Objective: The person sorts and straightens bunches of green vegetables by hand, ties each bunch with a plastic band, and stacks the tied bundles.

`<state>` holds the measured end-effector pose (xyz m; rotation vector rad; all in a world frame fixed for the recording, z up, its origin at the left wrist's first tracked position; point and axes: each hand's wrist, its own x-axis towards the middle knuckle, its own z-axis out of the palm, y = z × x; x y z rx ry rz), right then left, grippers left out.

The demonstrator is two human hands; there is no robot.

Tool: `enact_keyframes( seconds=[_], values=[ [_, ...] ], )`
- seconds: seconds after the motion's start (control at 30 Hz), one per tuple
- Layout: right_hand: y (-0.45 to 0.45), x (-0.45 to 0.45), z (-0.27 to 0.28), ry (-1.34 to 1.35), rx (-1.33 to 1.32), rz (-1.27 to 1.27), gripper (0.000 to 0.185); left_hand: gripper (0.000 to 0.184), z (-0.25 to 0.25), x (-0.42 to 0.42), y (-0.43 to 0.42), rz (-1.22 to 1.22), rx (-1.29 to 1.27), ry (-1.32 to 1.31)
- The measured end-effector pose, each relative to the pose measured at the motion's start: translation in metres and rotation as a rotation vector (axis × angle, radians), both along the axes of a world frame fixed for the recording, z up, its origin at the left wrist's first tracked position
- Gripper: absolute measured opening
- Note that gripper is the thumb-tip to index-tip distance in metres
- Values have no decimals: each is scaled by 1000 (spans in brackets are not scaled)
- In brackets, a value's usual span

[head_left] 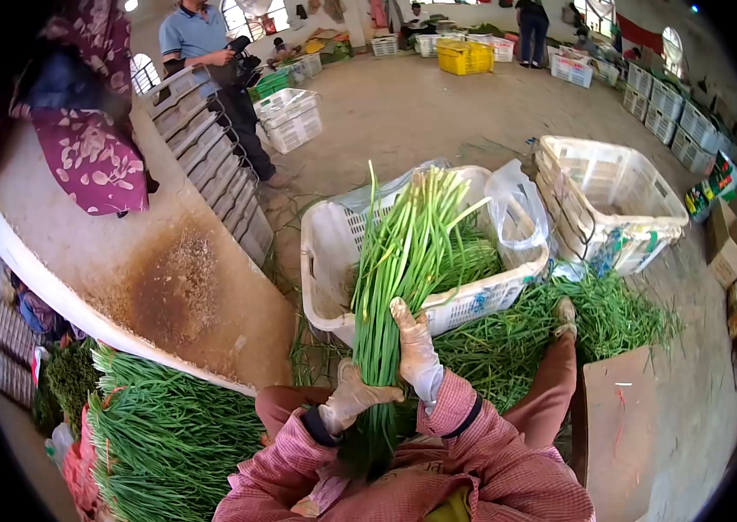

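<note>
A long bunch of garlic chives [386, 287] stands upright in front of me, pale stem ends at the top and green leaves down toward my lap. My left hand [355, 400], in a whitish glove, is closed around its lower part with the thumb across the front. Higher up on the right side, my gloved right hand [418, 352] grips the same bunch, its thumb pointing up. The fingers behind the leaves are hidden. Directly behind the bunch is a white plastic crate [320, 261] holding more chives [473, 261].
Loose chives [507, 348] lie around my outstretched foot. Stacked white crates [612, 228] stand at right, near a cardboard sheet [619, 426]. A curved wall [116, 270] and a large chive pile [173, 444] are at left. A person in a blue shirt [193, 36] stands beyond.
</note>
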<state>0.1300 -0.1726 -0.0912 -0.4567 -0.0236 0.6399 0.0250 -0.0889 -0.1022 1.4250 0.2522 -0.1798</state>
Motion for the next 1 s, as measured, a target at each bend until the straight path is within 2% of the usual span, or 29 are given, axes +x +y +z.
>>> enact_keyframes(
  seconds=[0.03, 0.1, 0.13, 0.17, 0.2, 0.23, 0.27, 0.3, 0.33, 0.37, 0.4, 0.43, 0.47, 0.53, 0.57, 0.6, 0.63, 0.67, 0.73, 0.77, 0.8, 0.87, 0.93, 1.0],
  values=[
    [-11, -2, -9, -47, -95, -33, 48, 34, -1, -5, -5, -2, -86, 26],
    [-31, -2, -9, -224, -332, -167, 56, 38, -2, -18, 13, -53, -20, 59],
    [-47, 13, -9, -163, -487, -204, 61, 42, -2, -29, 25, -99, 42, 88],
    [-67, 19, 7, -65, -544, -172, 65, 36, 4, -37, 33, -98, 175, 11],
    [-75, 32, -1, 34, -569, -194, 67, 31, 13, -43, 38, -100, 309, -60],
    [-75, 48, -43, -83, -318, -330, 59, 27, 20, -50, 40, -51, 336, -60],
    [-77, 48, -59, -194, -376, -467, 49, 26, 26, -56, 47, -72, 508, -52],
    [-90, 64, -87, -407, -682, -485, 43, 25, 32, -63, 54, -92, 680, -41],
    [-99, 69, -104, -503, -767, -600, 40, 26, 37, -71, 67, -193, 989, -14],
    [-120, 68, -95, -239, -654, -452, 36, 25, 34, -75, 82, -271, 1140, -8],
    [-137, 78, -100, -27, -627, -519, 35, 26, 34, -78, 90, -223, 1155, -129],
    [-160, 89, -129, -83, -692, -595, 35, 26, 51, -78, 86, -249, 1234, -29],
    [-180, 94, -148, -194, -746, -565, 36, 27, 67, -78, 82, -276, 1314, 69],
    [-176, 69, -115, -492, -708, -514, 40, 27, 71, -74, 83, -288, 1355, 52],
    [-168, 49, -77, -899, -967, -596, 48, 26, 75, -69, 79, -306, 1411, -9],
    [-154, 31, -47, -1135, -1143, -480, 54, 26, 79, -61, 76, -329, 1464, -76],
    [-141, 13, -16, -1387, -1280, -387, 62, 30, 83, -52, 75, -413, 1502, -4],
    [-131, 5, -2, -1444, -1322, -105, 67, 30, 88, -42, 68, -427, 1503, -9],
    [-109, 10, -22, -1831, -1074, -238, 56, 45, 104, -25, 52, -378, 1486, -112],
    [-104, 16, -42, -1656, -924, -285, 41, 65, 112, -19, 53, -363, 1491, -132],
    [-103, 13, -39, -1142, -645, -272, 28, 65, 120, -14, 58, -350, 1510, -133],
    [-129, 22, -30, -574, -356, -81, 24, 78, 136, -6, 68, -299, 1655, -32],
    [-140, 28, -40, -435, -100, 133, 23, 76, 145, 4, 74, -301, 1652, -121],
    [-138, 29, -68, -552, -374, 87, 20, 77, 152, 18, 74, -394, 1666, -336]
  ],
)
